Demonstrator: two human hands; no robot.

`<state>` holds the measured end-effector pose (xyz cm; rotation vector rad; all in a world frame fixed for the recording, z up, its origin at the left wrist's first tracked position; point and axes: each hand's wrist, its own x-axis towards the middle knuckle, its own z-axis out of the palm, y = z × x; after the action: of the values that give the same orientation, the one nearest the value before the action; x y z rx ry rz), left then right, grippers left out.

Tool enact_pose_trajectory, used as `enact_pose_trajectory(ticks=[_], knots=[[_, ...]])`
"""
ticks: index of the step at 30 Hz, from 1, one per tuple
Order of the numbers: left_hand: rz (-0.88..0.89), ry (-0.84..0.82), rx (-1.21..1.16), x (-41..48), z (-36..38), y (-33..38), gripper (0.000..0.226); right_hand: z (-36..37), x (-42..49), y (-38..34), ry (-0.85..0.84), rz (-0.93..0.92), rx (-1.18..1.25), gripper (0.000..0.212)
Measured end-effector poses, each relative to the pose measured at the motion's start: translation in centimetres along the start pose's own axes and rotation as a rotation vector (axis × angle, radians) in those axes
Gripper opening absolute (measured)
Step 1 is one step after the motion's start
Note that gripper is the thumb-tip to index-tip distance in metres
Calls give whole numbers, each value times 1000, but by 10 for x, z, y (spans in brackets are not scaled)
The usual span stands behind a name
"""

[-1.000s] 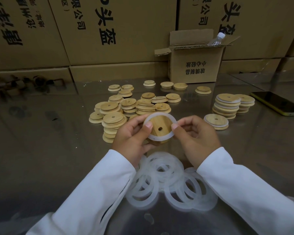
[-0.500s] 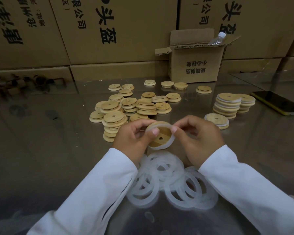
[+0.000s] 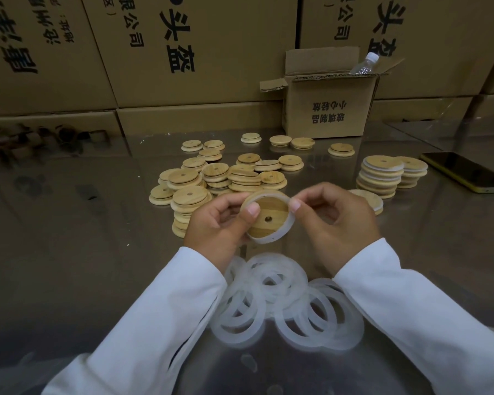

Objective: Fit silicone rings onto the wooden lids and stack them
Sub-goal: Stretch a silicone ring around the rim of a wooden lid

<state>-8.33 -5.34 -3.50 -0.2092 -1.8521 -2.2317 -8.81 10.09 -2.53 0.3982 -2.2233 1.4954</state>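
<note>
Both hands pinch one wooden lid [image 3: 268,216] tilted toward the camera, left hand [image 3: 218,223] thumb on its face, right hand [image 3: 330,220] fingertips closed on the silicone ring [image 3: 287,226] at its right rim, finished stack [image 3: 381,176] lying nearer the right hand.

Table [image 3: 69,252] (lids [image 3: 240,175], rings [image 3: 283,303], phone [image 3: 465,172])

Dim, warm indoor light. The glossy table [image 3: 69,252] reflects the boxes [image 3: 183,52] in soft, hazy glare. White sleeves [image 3: 154,323] look brightest. Wide-angle distortion bends the edges; near corners blur and darken.
</note>
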Motion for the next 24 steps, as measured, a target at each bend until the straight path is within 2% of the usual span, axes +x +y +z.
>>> enact_pose_trajectory(ticks=[6,9,12,16,24], knots=[[-94,28,-44,-1,2,1,15,3,-2,3,14,42,-27,12],[-122,-25,47,-2,2,2,15,1,-2,5,-2,23,-105,15],[-83,-79,181,-2,3,1,15,3,-5,4,-90,-42,-208,15],[-25,-87,230,-2,3,2,16,5,-5,2,-145,-145,-319,12],[165,-59,312,-4,5,8,23,0,1,2,-76,-59,-216,25]])
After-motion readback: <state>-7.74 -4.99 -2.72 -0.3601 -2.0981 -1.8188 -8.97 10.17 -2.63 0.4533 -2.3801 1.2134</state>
